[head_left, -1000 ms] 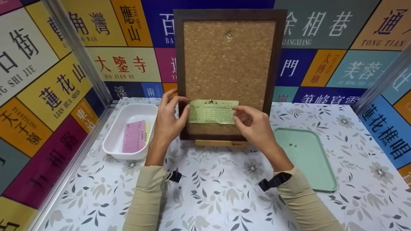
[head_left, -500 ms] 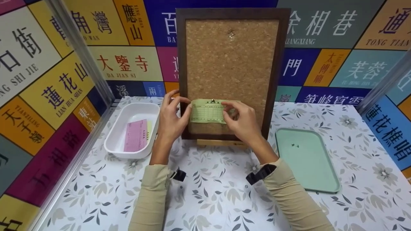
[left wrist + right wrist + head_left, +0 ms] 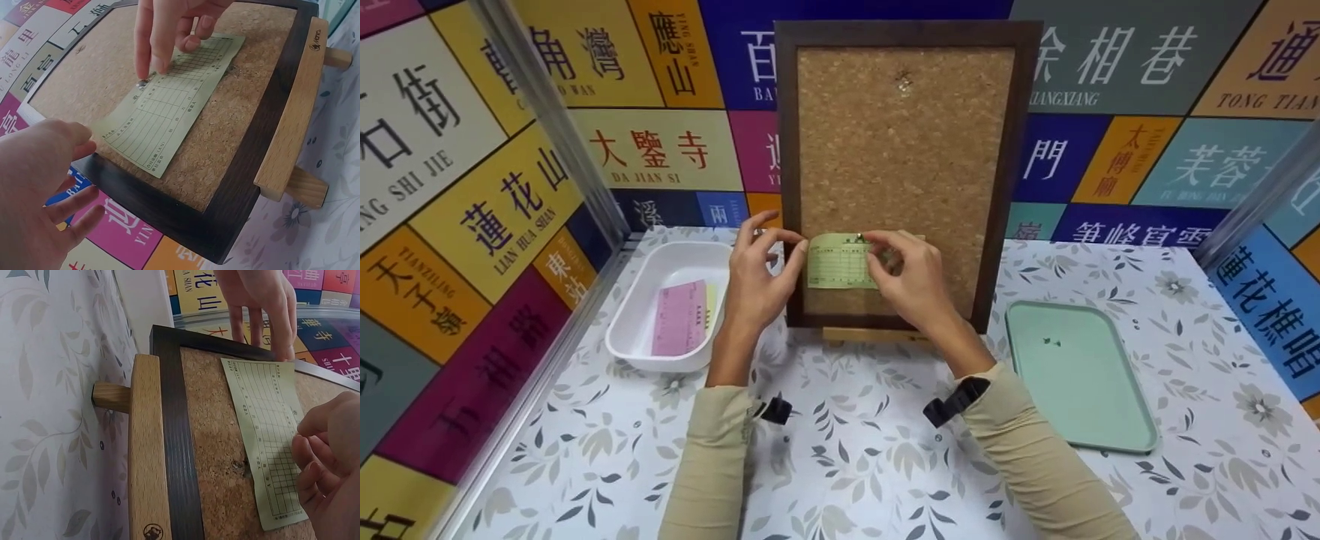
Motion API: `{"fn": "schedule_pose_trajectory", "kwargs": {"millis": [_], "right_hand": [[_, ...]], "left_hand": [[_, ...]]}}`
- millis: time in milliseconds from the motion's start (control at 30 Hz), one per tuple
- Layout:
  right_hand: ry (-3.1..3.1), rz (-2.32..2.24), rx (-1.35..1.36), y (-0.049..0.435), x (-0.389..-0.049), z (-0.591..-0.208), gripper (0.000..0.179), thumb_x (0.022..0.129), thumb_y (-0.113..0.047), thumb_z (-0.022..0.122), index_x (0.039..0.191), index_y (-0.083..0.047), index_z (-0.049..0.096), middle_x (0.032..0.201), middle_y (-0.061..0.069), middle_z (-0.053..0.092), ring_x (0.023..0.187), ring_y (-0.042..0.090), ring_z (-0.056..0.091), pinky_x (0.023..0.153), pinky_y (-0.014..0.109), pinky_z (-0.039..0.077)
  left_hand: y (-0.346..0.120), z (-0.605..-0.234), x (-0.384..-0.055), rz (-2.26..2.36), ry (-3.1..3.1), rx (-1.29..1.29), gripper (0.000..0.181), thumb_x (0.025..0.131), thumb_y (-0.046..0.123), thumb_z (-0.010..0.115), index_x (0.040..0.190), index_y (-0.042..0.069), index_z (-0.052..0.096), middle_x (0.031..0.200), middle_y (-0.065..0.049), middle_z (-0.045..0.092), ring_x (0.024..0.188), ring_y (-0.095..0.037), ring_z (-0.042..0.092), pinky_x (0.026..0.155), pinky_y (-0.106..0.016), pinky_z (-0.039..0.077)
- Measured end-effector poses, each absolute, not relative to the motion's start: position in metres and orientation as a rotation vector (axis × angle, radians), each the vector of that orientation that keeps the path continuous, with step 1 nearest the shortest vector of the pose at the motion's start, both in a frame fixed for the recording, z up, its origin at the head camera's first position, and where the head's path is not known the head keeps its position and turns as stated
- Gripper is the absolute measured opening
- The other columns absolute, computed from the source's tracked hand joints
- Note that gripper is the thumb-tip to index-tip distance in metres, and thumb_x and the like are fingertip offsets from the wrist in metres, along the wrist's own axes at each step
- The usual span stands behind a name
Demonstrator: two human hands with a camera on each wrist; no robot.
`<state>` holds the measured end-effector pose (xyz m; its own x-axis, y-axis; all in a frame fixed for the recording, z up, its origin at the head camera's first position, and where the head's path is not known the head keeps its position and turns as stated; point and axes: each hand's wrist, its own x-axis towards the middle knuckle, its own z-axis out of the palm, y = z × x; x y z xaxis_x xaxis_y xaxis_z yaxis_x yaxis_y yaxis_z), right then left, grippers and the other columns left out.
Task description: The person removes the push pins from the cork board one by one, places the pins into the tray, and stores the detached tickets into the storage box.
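Low on the cork board, a green slip lies crosswise

Its long axis runs roughly parallel to the board's bottom edge, passing behind our right hand, which is nearer the pin at its top edge; we cannot tell whether those fingertips grip the pin. Our left hand pinches the green slip's top left corner.

A pale green printed slip lay sideways, slightly bowed, against the lower part of a dark-framed cork board, which stood upright. A small silvery pin sat near the slip's top edge.
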<state>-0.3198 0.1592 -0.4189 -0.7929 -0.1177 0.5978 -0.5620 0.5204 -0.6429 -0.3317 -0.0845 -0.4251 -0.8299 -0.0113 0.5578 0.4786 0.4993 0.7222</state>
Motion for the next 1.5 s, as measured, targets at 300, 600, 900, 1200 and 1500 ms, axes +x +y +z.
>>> {"fn": "schedule_pose_trajectory", "kwargs": {"millis": [300, 600, 900, 1200, 1500], "right_hand": [[-2.257, 1.205, 0.519, 0.153, -0.326, -0.415, 0.017, 0.097, -0.010, 0.078, 0.113, -0.008, 0.079, 0.096, 0.006, 0.077, 0.068, 0.016, 0.068, 0.066, 0.029, 0.057], [-2.237, 1.158, 0.482, 0.145, -0.330, -0.411, 0.010, 0.097, -0.012, 0.080, 0.107, -0.009, 0.079, 0.089, 0.005, 0.075, 0.070, 0.016, 0.067, 0.064, 0.030, 0.056], [-2.241, 1.129, 0.447, 0.142, -0.330, -0.411, 0.005, 0.097, -0.010, 0.079, 0.100, -0.013, 0.077, 0.088, 0.004, 0.074, 0.076, 0.014, 0.069, 0.066, 0.032, 0.058], [-2.286, 1.069, 0.373, 0.136, -0.326, -0.409, 0.004, 0.098, -0.016, 0.080, 0.099, -0.014, 0.077, 0.087, 0.001, 0.076, 0.075, 0.015, 0.071, 0.068, 0.033, 0.059], [-2.319, 1.034, 0.342, 0.134, -0.323, -0.409, 0.006, 0.098, -0.019, 0.082, 0.097, -0.014, 0.078, 0.088, -0.001, 0.077, 0.075, 0.013, 0.071, 0.070, 0.031, 0.059]], "left_hand": [[-0.084, -0.428, -0.335, -1.294, -2.275, -0.401, 0.019, 0.099, 0.035, 0.080, 0.103, 0.016, 0.081, 0.159, -0.012, 0.054, 0.141, -0.031, 0.057, 0.097, -0.051, 0.063], [-0.084, -0.428, -0.334, -1.270, -2.321, -0.378, 0.016, 0.100, 0.034, 0.078, 0.103, 0.019, 0.080, 0.160, -0.009, 0.053, 0.143, -0.031, 0.056, 0.099, -0.046, 0.063], [-0.083, -0.429, -0.334, -1.256, -2.320, -0.377, 0.015, 0.102, 0.032, 0.076, 0.101, 0.018, 0.079, 0.159, -0.009, 0.054, 0.141, -0.028, 0.058, 0.096, -0.039, 0.064], [-0.081, -0.431, -0.332, -1.270, -2.286, -0.416, 0.015, 0.101, 0.029, 0.077, 0.102, 0.014, 0.079, 0.157, -0.012, 0.055, 0.145, -0.029, 0.055, 0.094, -0.044, 0.065], [-0.082, -0.428, -0.332, -1.295, -2.301, -0.390, 0.014, 0.102, 0.029, 0.076, 0.102, 0.015, 0.078, 0.158, -0.009, 0.055, 0.144, -0.027, 0.054, 0.095, -0.040, 0.064]]}}
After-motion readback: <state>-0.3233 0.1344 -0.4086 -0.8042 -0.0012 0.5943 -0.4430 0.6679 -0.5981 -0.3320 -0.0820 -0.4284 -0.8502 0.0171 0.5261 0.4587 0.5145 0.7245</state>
